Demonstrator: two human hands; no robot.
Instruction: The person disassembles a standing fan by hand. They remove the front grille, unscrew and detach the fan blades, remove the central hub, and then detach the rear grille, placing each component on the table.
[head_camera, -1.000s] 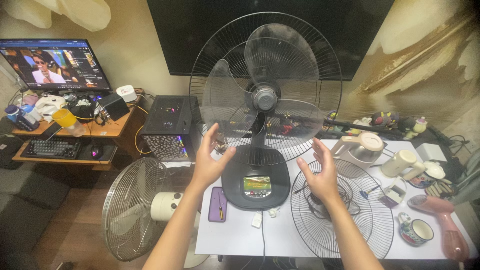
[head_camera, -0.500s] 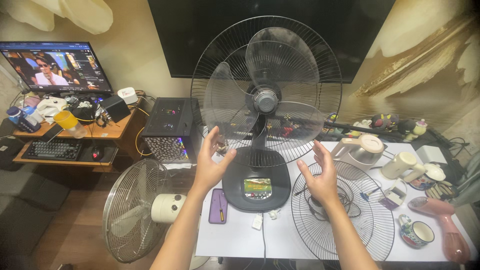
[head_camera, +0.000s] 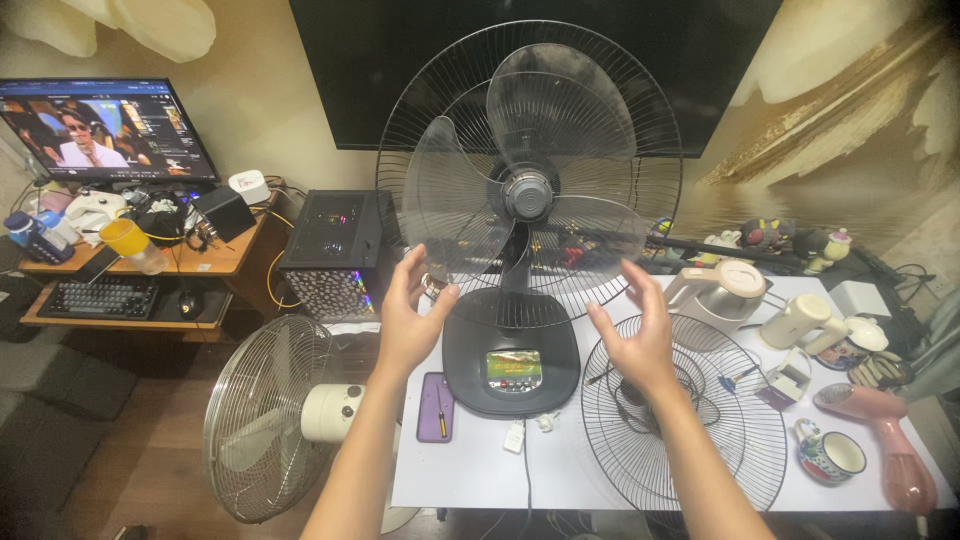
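Head view: open hands (head_camera: 405, 325) (head_camera: 635, 340) flanking fan (head_camera: 528, 200), empty mug (head_camera: 830, 452).

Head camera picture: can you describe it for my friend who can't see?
Two open bare hands, left hand and right hand, reach toward a black table fan with clear blades and no front guard. A round wire guard lies flat on the white table.

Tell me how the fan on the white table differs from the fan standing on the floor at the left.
The table fan faces the camera; the floor fan is turned sideways. The table fan has a dark base and dark rear grille with clear blades exposed, its front grille lying flat beside it; the floor fan has a cream motor housing and a silvery metal cage closed around its blades. Both have round wire guards, and neither hand touches either.
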